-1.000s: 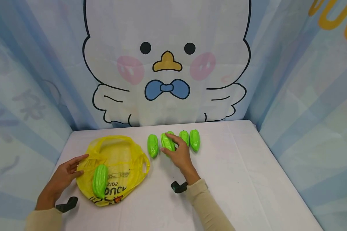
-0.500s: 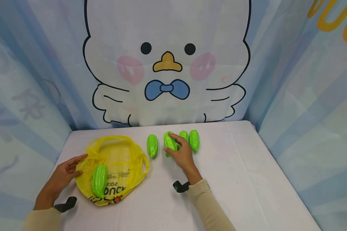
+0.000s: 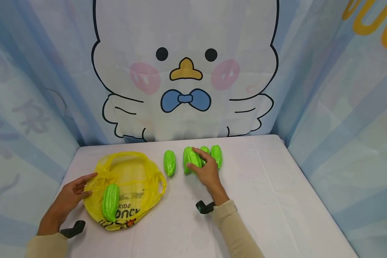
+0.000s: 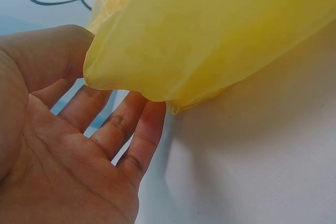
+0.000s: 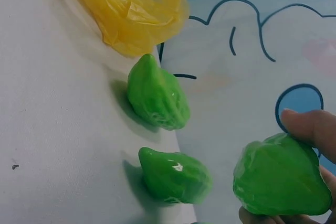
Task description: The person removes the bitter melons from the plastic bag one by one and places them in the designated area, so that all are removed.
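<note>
My left hand (image 3: 73, 193) rests at the left edge of a yellow plastic bag (image 3: 138, 208); in the left wrist view the bag (image 4: 210, 51) hides my fingertips. Thumb and fingers look apart, fairly straight. On the bag, in front of its printed letters, lies a green bitter melon (image 3: 110, 202). My right hand (image 3: 209, 173) holds another bitter melon (image 5: 283, 177) between thumb and fingers, seemingly raised off the table. Just left of and behind it is a third bitter melon (image 3: 187, 161).
A bitter melon (image 3: 169, 163) lies between bag and right hand. Two more, a partly covered bitter melon (image 3: 204, 150) and a bitter melon (image 3: 216, 156), are beyond the right hand. A white table (image 3: 264, 200) meets a printed curtain (image 3: 187, 122) at the back.
My right hand has shifted slightly right with the held bitter melon, so more of the one behind it shows. The left hand and bag stay nearly still.
</note>
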A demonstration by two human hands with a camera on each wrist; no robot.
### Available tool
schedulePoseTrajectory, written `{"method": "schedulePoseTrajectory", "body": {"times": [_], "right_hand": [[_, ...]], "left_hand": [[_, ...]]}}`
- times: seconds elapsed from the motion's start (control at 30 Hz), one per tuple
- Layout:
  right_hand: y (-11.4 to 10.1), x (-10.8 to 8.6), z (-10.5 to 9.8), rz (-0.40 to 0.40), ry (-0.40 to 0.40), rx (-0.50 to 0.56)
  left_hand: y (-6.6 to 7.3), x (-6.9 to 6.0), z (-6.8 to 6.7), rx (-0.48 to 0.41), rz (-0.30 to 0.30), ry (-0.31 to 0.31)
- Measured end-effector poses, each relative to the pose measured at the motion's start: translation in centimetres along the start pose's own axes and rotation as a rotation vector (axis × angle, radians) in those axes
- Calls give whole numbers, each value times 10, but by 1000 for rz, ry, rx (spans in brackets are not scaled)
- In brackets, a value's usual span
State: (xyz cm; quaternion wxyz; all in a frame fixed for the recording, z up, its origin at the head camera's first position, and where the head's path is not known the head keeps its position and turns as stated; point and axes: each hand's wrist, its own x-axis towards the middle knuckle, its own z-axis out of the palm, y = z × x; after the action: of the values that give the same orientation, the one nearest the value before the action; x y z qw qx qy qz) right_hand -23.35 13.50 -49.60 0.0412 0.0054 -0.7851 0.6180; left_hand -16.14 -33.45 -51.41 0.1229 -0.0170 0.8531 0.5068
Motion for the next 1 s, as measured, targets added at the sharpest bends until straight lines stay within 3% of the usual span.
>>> {"method": "schedulePoseTrajectory", "body": {"times": [0.6, 1.0], "right_hand": [[3, 0, -8, 17, 14, 2], [13, 6, -25, 43, 50, -44]], "left_hand": [[-5, 1, 0, 14, -7, -1], [-6, 3, -1, 3, 4, -6]]}}
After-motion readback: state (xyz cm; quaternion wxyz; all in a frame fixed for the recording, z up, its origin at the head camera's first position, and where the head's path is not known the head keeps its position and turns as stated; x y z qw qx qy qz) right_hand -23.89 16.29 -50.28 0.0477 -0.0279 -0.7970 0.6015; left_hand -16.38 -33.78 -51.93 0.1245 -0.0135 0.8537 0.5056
